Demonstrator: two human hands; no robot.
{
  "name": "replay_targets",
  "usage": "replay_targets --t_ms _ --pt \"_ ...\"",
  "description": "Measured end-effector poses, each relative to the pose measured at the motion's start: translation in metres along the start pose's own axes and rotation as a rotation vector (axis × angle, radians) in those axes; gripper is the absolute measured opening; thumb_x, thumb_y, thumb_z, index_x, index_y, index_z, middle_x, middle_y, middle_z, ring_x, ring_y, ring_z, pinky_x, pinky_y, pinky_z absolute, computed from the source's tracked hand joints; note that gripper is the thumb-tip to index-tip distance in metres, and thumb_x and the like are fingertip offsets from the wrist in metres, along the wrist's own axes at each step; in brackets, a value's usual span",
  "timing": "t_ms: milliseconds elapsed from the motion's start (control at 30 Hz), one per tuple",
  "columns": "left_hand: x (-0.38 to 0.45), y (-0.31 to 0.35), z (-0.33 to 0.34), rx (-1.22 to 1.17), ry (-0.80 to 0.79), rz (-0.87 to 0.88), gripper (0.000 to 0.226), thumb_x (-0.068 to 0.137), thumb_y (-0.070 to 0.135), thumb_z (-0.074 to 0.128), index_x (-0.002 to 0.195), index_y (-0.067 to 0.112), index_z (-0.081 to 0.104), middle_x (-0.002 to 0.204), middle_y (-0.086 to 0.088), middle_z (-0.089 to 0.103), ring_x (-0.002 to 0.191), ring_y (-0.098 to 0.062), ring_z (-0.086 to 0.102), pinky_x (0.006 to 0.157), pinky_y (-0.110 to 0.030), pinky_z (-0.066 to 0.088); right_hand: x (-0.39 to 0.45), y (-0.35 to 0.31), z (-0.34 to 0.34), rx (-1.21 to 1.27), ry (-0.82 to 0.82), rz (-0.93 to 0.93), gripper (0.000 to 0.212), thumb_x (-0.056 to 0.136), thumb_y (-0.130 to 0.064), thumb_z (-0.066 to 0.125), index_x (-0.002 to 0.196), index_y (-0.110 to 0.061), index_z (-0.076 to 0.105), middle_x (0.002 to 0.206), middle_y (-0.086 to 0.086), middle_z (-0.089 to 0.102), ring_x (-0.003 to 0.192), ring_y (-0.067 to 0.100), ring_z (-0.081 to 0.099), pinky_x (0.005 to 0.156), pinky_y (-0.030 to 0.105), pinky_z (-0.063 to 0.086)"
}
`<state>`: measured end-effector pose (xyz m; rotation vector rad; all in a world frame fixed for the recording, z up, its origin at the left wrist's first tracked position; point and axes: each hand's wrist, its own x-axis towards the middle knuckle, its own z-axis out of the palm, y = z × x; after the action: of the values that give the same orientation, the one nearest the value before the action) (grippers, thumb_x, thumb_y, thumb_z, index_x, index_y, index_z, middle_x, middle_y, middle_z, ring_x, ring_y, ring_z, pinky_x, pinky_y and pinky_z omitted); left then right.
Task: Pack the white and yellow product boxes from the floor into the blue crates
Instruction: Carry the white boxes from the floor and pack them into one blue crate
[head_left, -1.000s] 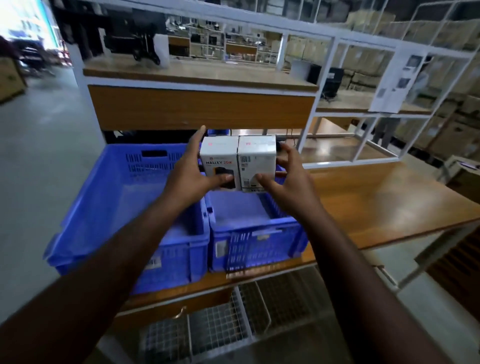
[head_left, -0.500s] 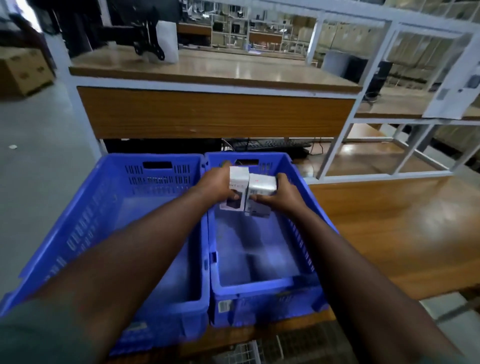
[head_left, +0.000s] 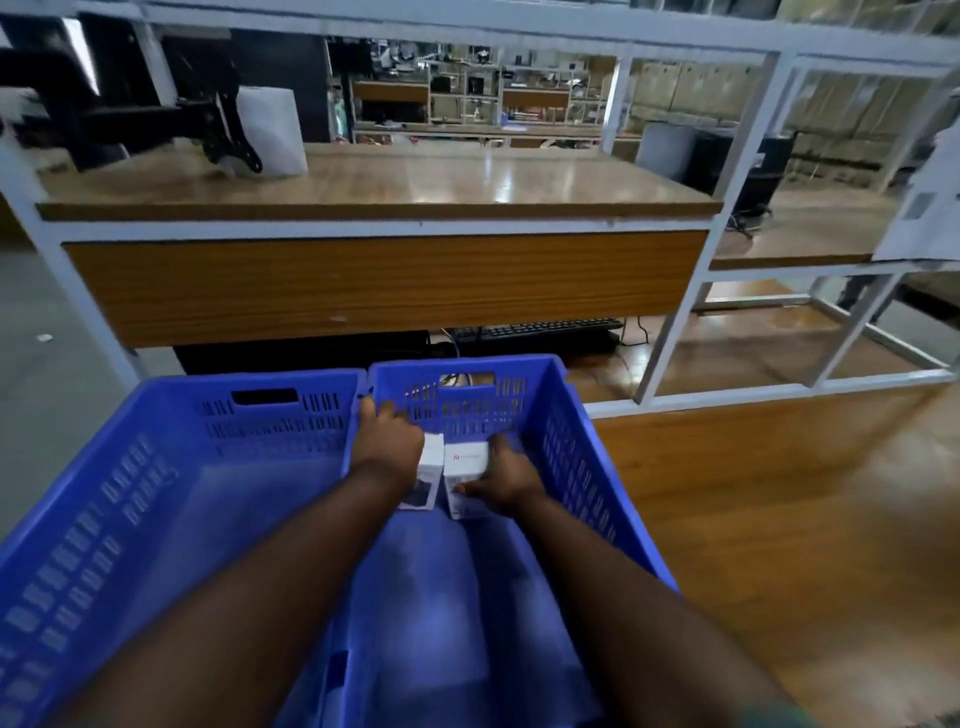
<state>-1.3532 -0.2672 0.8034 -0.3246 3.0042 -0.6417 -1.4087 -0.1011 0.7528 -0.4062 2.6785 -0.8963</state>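
White product boxes (head_left: 451, 475) sit side by side, low inside right blue crate (head_left: 576, 457). Left hand (head_left: 389, 447) grips one, right hand (head_left: 506, 480) the other. Left blue crate (head_left: 156, 467) touches it.

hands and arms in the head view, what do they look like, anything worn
Both forearms are bare up to the frame's lower edge. The left hand and right hand show no gloves, rings or watch. A sliver of greenish fabric, maybe a sleeve, sits at the bottom right; too blurred to tell.
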Motion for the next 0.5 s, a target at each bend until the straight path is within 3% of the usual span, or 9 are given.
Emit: replay_targets --t_ms 133,267,400,467,500 --pt "0.012 0.005 0.001 0.089 -0.001 0.007 0.026 0.09 0.026 0.06 0.113 0.017 0.069 0.115 -0.008 0.068 0.123 -0.035 0.047 0.119 -0.059 0.017 0.011 -0.001 0.011 0.059 -0.009 -0.016 0.071 0.082 -0.031 0.085 0.134 -0.012 0.041 0.133 0.013 0.064 0.121 0.033 0.063 0.093 0.039 0.05" --pt "0.024 0.01 0.015 0.128 0.031 -0.033 0.026 0.098 0.015 0.048 0.113 0.013 0.069 0.116 -0.014 0.066 0.123 -0.036 0.046 0.119 -0.057 0.019 0.023 -0.004 0.018 0.092 0.036 -0.047 0.062 0.082 -0.025 0.081 0.131 -0.021 0.043 0.129 0.007 0.067 0.117 0.029 0.066 0.095 0.042 0.054" --pt "0.034 0.015 0.023 0.151 0.056 -0.037 0.027 0.096 0.008 0.046 0.111 0.007 0.068 0.118 -0.02 0.06 0.119 -0.037 0.047 0.111 -0.052 0.028 0.03 0.0 0.021 0.192 0.041 -0.051 0.036 0.096 -0.016 0.062 0.122 -0.034 0.045 0.114 -0.005 0.066 0.096 0.01 0.066 0.077 0.019 0.051" --pt "0.041 0.015 0.025 0.119 0.049 -0.03 0.026 0.096 0.005 0.045 0.11 0.007 0.067 0.112 -0.017 0.063 0.112 -0.035 0.051 0.107 -0.05 0.032 0.031 0.0 0.021 0.25 0.044 -0.04 0.04 0.1 -0.022 0.054 0.136 -0.036 0.045 0.119 -0.007 0.065 0.106 0.016 0.066 0.086 0.028 0.052" --pt "0.043 0.015 0.026 0.1 0.049 -0.042 0.024 0.096 0.007 0.047 0.109 0.008 0.066 0.108 -0.016 0.065 0.107 -0.034 0.054 0.104 -0.049 0.034 0.034 -0.001 0.023 0.268 0.04 -0.051 0.054 0.099 -0.025 0.055 0.148 -0.035 0.035 0.123 -0.007 0.064 0.11 0.019 0.065 0.089 0.032 0.05"
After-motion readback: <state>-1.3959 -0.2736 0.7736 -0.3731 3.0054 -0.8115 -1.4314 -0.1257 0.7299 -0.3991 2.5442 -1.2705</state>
